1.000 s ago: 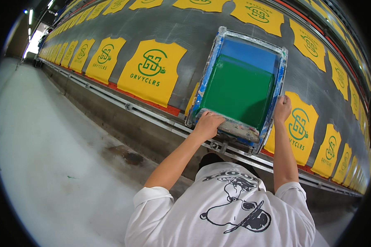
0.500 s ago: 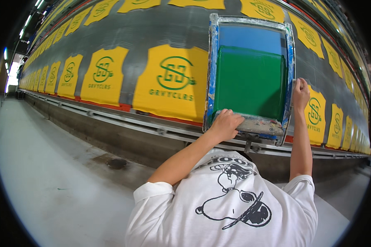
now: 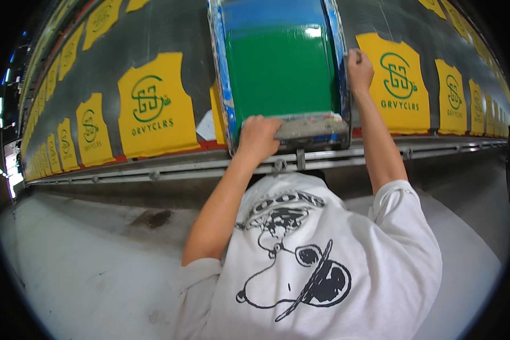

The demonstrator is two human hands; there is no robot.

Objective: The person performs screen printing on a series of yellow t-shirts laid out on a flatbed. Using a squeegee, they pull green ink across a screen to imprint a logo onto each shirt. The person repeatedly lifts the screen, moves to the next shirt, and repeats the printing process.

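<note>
A screen-printing frame (image 3: 337, 39) with chipped blue edges lies at the top centre on the grey printing table (image 3: 190, 73). Inside it are a green layer of ink (image 3: 277, 71) and a blue strip beyond. My left hand (image 3: 259, 136) has its fingers wrapped on the paint-stained near bar (image 3: 314, 129) at the frame's left corner. My right hand (image 3: 360, 71) is closed on the frame's right edge, higher up. Yellow cloth pieces with green printed logos, such as one to the left (image 3: 158, 110) and one to the right (image 3: 399, 85), flank the frame.
More yellow pieces run in rows to both sides. A metal rail (image 3: 192, 169) with fittings follows the table's near edge, above a pale floor (image 3: 96, 238) with a dark stain. A white T-shirt (image 3: 340, 238) with a black cartoon print fills the lower middle.
The frame and both hands appear higher and further left, and the surroundings have shifted as the view turned. Both hands still grip the frame. A small white patch now shows left of it.
</note>
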